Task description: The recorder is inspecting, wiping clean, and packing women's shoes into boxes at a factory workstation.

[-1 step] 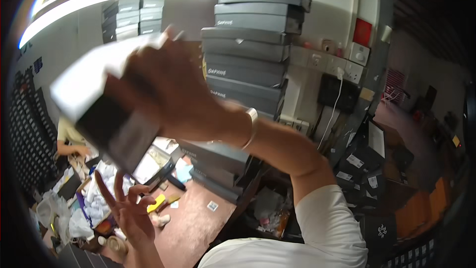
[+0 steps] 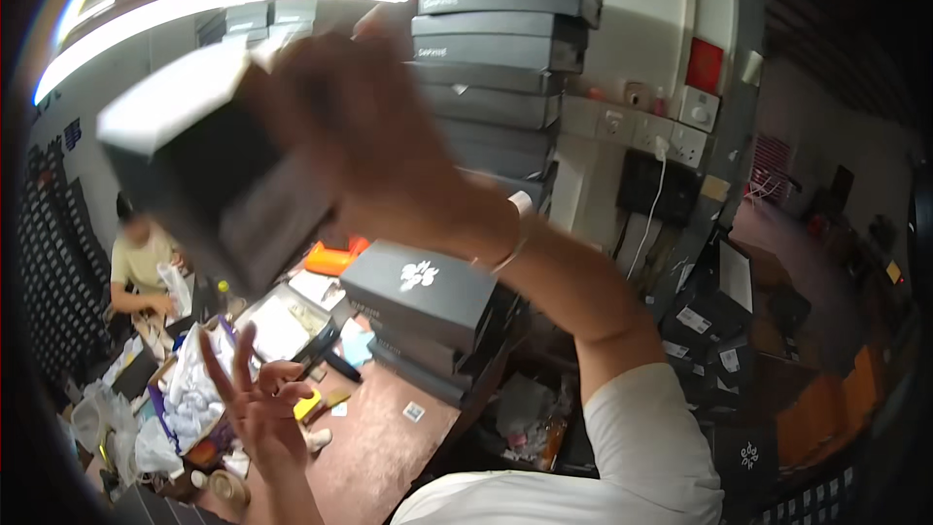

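Note:
My right hand (image 2: 374,126) is raised high in front of me and wrapped round a dark grey shoebox (image 2: 209,175). The box is tilted and smeared by motion; its upper face shines white under the lamp. Below it, my left hand (image 2: 258,399) has its fingers apart and holds nothing, with a gap between it and the box. The tabletop (image 2: 389,457) lies under the left hand. Close to that hand are a yellow object (image 2: 307,403) and a bin of crumpled white paper (image 2: 194,394).
Stacked grey shoeboxes (image 2: 491,39) rise at the back. Nearer stands a dark box with a white flower mark (image 2: 418,277). A co-worker (image 2: 146,267) sits at far left. Wall sockets with a white cable (image 2: 661,175) and more black boxes (image 2: 714,311) are on the right.
The right hand has shifted to the right, and the shoebox has tipped so that more of its dark side shows. My left hand keeps its open pose, slightly further right.

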